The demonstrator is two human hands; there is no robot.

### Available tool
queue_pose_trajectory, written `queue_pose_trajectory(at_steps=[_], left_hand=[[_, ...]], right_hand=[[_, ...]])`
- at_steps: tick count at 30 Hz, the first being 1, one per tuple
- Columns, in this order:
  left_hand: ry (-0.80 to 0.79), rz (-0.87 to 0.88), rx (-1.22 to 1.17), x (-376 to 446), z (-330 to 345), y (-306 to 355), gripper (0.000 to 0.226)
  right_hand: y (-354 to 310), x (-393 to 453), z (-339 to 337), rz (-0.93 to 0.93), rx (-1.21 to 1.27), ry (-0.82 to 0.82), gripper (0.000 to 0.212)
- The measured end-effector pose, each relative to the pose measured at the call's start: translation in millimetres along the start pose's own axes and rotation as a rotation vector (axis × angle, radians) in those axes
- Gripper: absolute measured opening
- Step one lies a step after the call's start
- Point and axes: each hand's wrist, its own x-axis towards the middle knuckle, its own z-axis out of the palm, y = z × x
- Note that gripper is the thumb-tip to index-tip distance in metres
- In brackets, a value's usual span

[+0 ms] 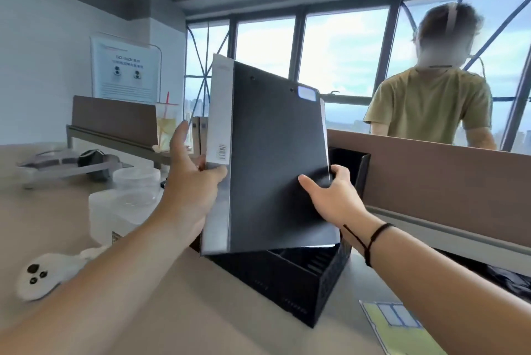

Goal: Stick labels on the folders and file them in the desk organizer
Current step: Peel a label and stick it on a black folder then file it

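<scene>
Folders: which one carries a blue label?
The black folder held in both hands, label at its top corner; the folders standing behind it show none.

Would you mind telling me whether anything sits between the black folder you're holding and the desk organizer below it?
Nothing visible does. The black folder, held by the left hand and right hand, hangs tilted directly above the open desk organizer, only air between them.
</scene>
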Motion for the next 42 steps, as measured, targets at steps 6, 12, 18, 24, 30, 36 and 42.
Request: queue_pose_trajectory(at_steps=[6,12,18,24,30,36,42], left_hand=[[0.12,0.202,0.022,56,5,-15,0.089],[0.086,0.338,0.038,78,19,-49,0.083],[0.2,0.412,0.033,69,21,-64,0.082],[0.22,0.408,-0.077,60,-5,-53,0.08],[0.228,0.304,-0.033,42,0,-49,0.08],[0.183,0.312,0.024,58,33,-64,0.084],[0.028,0.387,0.263,64,63,-87,0.078]], right_hand=[[-39,35,63,-0.3,-0.332,-0.061,0.078],[-36,43,119,-0.295,-0.218,-0.153,0.083],[-30,38,133,-0.426,-0.276,-0.096,0.083],[-44,16,139,-0.52,-0.184,-0.129,0.077],[-39,3,145,-0.528,-0.166,-0.19,0.072],[-22,33,130,-0.418,-0.138,-0.185,0.073],[1,55,119,-0.265,-0.15,-0.294,0.074]])
